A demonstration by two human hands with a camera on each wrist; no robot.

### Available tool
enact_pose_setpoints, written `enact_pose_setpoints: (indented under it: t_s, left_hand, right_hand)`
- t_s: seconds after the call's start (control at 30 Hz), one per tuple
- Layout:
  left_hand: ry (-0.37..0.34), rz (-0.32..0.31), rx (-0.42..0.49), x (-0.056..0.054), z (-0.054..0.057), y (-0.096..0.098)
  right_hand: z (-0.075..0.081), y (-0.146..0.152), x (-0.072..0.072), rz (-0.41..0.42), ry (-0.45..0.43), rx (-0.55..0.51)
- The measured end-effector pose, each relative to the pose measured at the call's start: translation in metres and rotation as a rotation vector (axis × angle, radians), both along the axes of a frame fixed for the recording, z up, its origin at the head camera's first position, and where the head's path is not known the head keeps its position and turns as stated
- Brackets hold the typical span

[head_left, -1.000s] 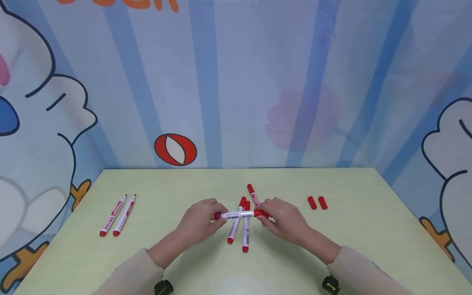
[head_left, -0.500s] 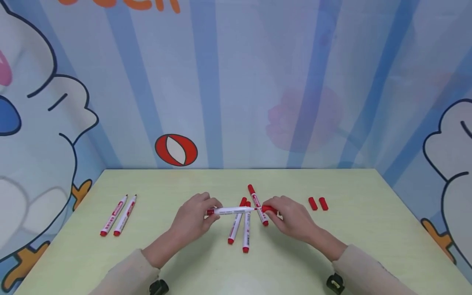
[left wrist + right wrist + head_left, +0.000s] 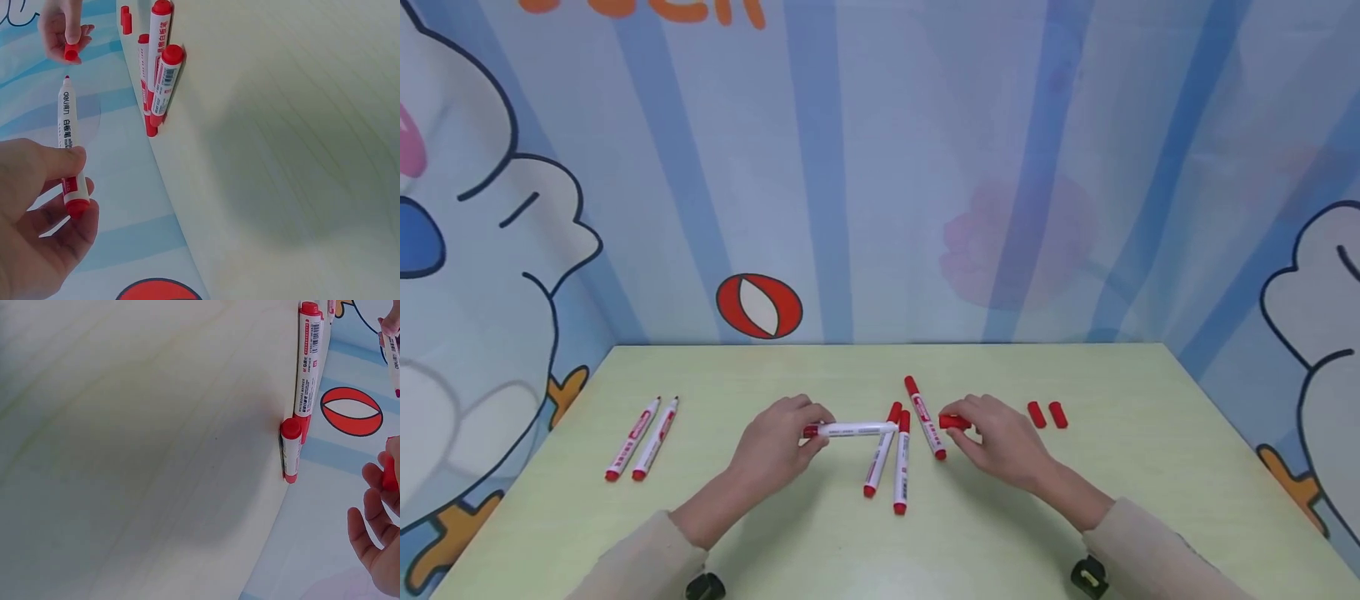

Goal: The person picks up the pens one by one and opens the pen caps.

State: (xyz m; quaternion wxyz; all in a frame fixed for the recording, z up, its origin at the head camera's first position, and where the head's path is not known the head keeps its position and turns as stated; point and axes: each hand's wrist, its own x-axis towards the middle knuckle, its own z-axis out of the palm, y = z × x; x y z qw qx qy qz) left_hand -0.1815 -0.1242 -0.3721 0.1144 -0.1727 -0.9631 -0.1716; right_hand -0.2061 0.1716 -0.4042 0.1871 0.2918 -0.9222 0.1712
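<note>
My left hand (image 3: 777, 443) pinches the rear end of an uncapped whiteboard marker (image 3: 857, 429), held level above the table with its tip toward the right. The left wrist view shows this marker (image 3: 67, 115) between thumb and fingers, its red tip bare. Between the thumb and fingers of my right hand (image 3: 1000, 442) is a red marker cap (image 3: 953, 422), apart from the marker. Below and between the hands lie three capped red markers: one on the left (image 3: 880, 458), one in the middle (image 3: 901, 471) and one on the right (image 3: 927, 425).
Two uncapped markers (image 3: 643, 439) lie side by side, tips away, on the left of the table (image 3: 820, 533). Two loose red caps (image 3: 1047, 415) lie at the right. A printed curtain (image 3: 880, 167) stands behind the table's far edge.
The cap has come off the marker. My left hand has moved left with the marker, and my right hand slightly right with the cap, widening the gap between them.
</note>
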Motion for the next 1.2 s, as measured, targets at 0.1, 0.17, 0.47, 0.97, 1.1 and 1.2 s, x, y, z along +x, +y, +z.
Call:
enact_pose_setpoints:
  t_s: [0.1,0.17,0.47,0.97,1.1,1.2]
  left_hand:
    - [-0.003,0.008,-0.004,0.001,0.0,-0.007]
    - [-0.013,0.02,-0.005,0.001,-0.001,-0.012]
    - [-0.088,0.107,-0.011,-0.005,-0.006,-0.03]
    - [-0.142,0.228,-0.032,-0.019,-0.013,-0.075]
    - [-0.155,0.249,-0.032,-0.023,-0.015,-0.086]
    - [-0.185,0.265,-0.031,-0.023,-0.013,-0.092]
  right_hand:
    - [0.0,0.0,-0.001,-0.012,0.001,-0.001]
    - [-0.001,-0.001,-0.001,-0.013,0.0,-0.006]
    - [-0.003,0.0,0.001,-0.03,-0.045,-0.001]
    - [-0.004,0.007,-0.001,-0.056,-0.061,-0.018]
    - [-0.005,0.009,-0.002,-0.069,-0.07,-0.013]
    - [-0.006,0.011,-0.002,-0.063,-0.06,-0.012]
